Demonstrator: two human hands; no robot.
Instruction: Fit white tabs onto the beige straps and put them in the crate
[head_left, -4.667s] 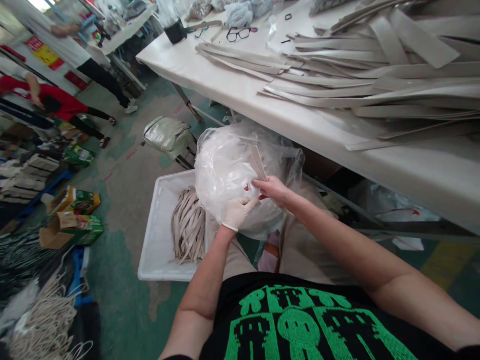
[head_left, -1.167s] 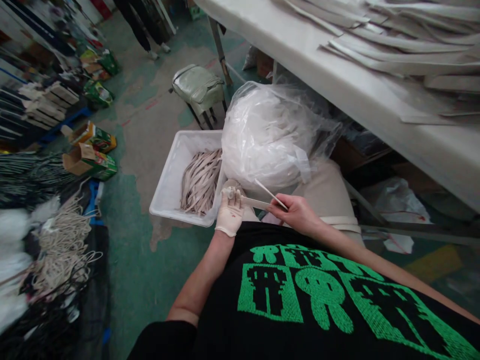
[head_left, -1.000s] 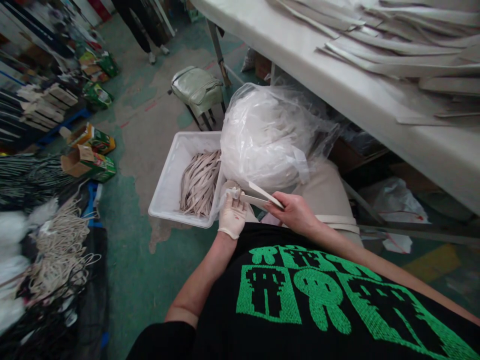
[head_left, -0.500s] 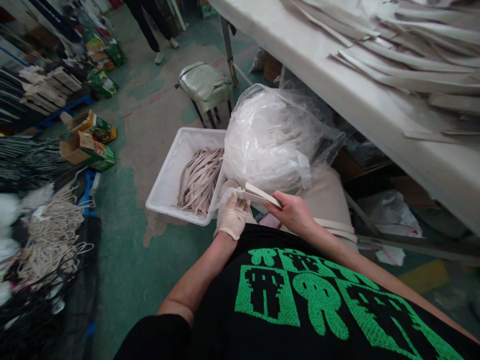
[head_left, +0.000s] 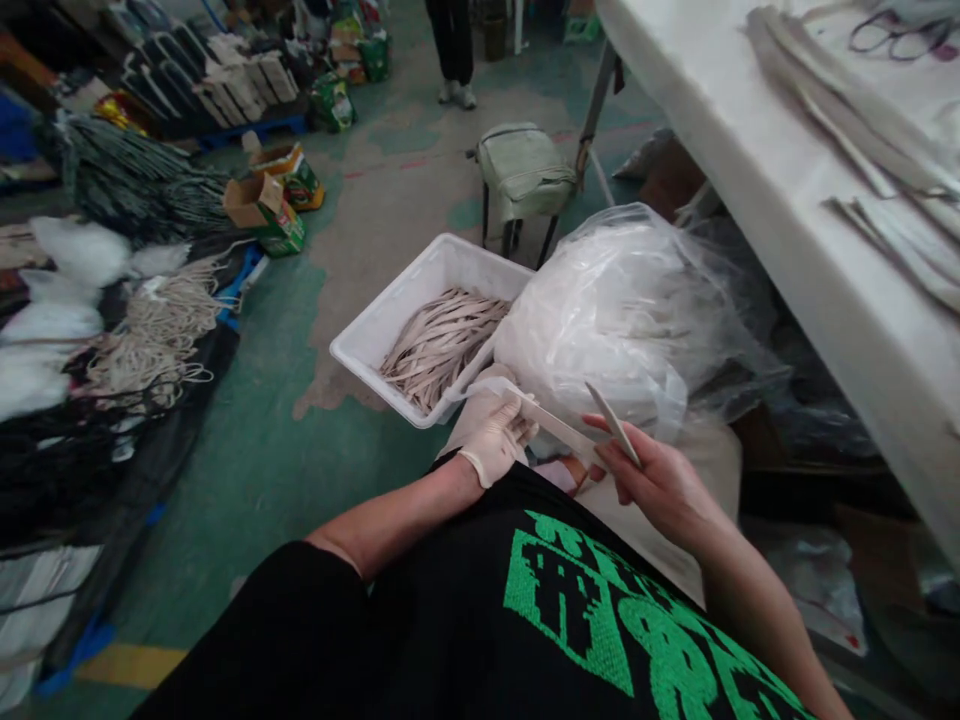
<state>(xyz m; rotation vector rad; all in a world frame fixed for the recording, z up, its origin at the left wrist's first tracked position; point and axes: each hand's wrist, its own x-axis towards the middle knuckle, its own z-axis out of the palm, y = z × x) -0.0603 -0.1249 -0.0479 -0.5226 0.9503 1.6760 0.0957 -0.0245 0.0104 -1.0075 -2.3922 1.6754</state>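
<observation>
My left hand (head_left: 496, 440), in a pale glove, pinches one end of a flat off-white strip (head_left: 559, 428) just beside the bin. The strip stretches across to my bare right hand (head_left: 656, 480), whose fingers are closed on it. A short pale length (head_left: 611, 420) sticks up out of my right fingers; whether it belongs to the same strip I cannot tell. At my left, a white plastic bin (head_left: 375, 322) holds a heap of beige strips (head_left: 442, 340). A big clear plastic bag (head_left: 600, 300) with whitish contents bulges right behind my hands.
A white-topped table (head_left: 757, 190) with long strips and a pair of glasses (head_left: 896, 40) runs along my right. Beyond the bin stands a padded stool (head_left: 525, 165). Cartons (head_left: 262, 210) and cord bundles (head_left: 161, 330) lie to the left. Another person (head_left: 452, 50) stands far back.
My view has swung, so everything sits farther right. My right hand has turned and drawn away from my left, with more strip stretched between them.
</observation>
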